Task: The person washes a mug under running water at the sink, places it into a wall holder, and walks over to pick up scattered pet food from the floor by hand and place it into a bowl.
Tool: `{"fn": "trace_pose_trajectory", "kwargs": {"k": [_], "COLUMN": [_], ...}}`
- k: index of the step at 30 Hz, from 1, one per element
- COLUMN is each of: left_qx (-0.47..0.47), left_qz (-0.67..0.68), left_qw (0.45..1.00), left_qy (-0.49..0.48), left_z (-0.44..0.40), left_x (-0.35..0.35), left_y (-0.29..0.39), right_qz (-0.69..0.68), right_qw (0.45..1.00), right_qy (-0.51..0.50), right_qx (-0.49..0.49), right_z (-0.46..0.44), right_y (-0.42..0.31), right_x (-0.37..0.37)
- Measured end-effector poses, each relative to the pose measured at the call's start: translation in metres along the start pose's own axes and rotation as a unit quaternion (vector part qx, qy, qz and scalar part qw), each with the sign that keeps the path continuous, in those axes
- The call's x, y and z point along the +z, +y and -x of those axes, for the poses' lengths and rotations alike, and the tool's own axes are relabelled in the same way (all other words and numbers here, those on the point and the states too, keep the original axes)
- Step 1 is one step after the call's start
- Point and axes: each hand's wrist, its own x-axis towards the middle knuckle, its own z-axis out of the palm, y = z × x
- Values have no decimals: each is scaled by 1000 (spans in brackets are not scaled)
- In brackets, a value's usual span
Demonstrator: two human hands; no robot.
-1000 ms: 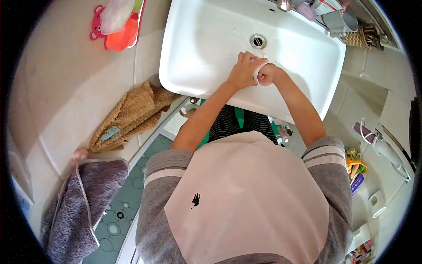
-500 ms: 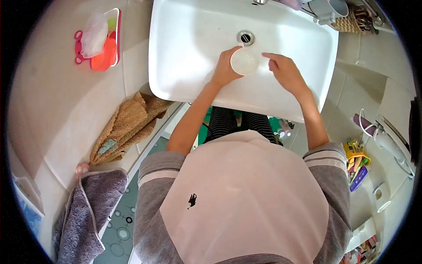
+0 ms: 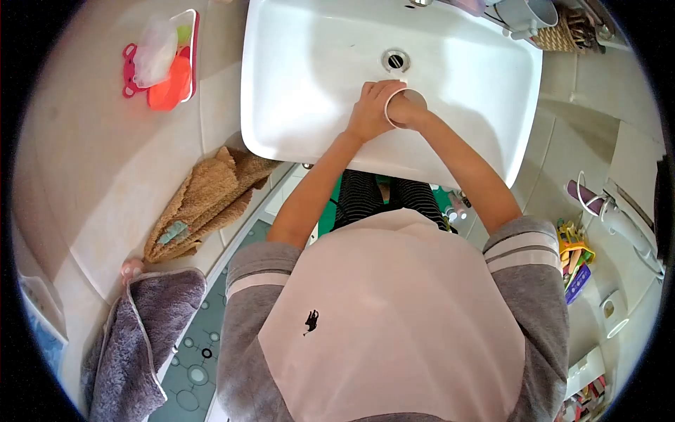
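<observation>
Over the front part of the white sink (image 3: 485, 84), my left hand (image 3: 371, 112) is wrapped round a white cup (image 3: 415, 95) from its left side. The cup's round mouth faces up toward me. My right hand (image 3: 406, 111) reaches down into the cup, so its fingers are hidden inside. What they touch in there cannot be seen. Just beyond the cup is the metal drain (image 3: 395, 62).
A soap rack (image 3: 194, 56) with an orange item hangs on the left wall. Below it hang a brown towel (image 3: 204, 197) and a grey towel (image 3: 155, 337). A grey mug (image 3: 527, 15) and woven basket (image 3: 555, 39) stand at the sink's back right. A hair dryer (image 3: 622, 225) hangs on the right.
My right hand, earlier apart from the cup with its index finger stretched out, has moved left and down into it. My left hand and the cup have shifted slightly right.
</observation>
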Motion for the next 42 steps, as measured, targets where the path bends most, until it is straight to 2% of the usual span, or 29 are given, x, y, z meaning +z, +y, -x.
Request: {"fn": "trace_pose_trajectory", "kwargs": {"k": [1,2,3,7,9,10,12,13,15,16,17,18,19,21,23,24,27,30,36,42], "left_qx": [6,5,-10,-61,-68,-77,-74,-71,-64,-56,-58,-47,-37,-31,-22,-32,-39,-40,-41,-52], "left_qz": [-5,-5,-15,-21,-24,-25,-19,-14,-10,-8,-8,-8,-7,-4,-5,-8,-13,-15,-31,-29], "left_qw": [1000,1000,1000,998,997,997,997,997,998,998,998,999,999,1000,1000,999,999,999,999,998], "left_qy": [14,18,14,14,14,13,12,10,6,1,-1,-1,0,-6,-11,-5,-1,-9,-7,-18], "left_z": [-1,-1,0,2,1,2,1,1,1,1,2,1,1,2,2,2,1,1,1,0], "left_x": [1,2,2,0,-3,-4,-5,-5,-3,-3,-4,-5,-4,-1,0,0,0,0,1,0], "left_y": [-2,-3,-2,-1,-3,-3,-4,-4,-3,-4,-6,-7,-6,-4,-4,-4,-2,-3,-4,-6], "right_qz": [4,-207,-407,-411,-306,-306,-159,-158,5,4,263,502,503,473,433,392,360,391,378,381], "right_qw": [1000,975,900,896,929,929,954,954,984,984,956,855,854,867,884,897,908,888,887,886], "right_qy": [-1,-13,-25,-74,-107,-107,-175,-175,-168,-169,-126,-74,-77,-157,-177,-197,-210,-236,-250,-257], "right_qx": [-2,76,152,152,180,180,184,185,63,62,-24,-108,-106,17,-19,-53,-54,-51,-89,-62], "right_z": [2,5,7,3,8,6,-4,-8,-17,-19,-17,-15,-10,13,-5,-8,3,4,2,6], "right_y": [-5,-10,-14,-22,-44,-41,-26,-15,10,16,12,8,5,-46,-9,-6,-19,-22,-20,-37], "right_x": [-3,-8,-8,-8,-11,-12,-15,-15,-14,-13,-13,-13,-14,-20,-17,-17,-24,-26,-30,-39]}}
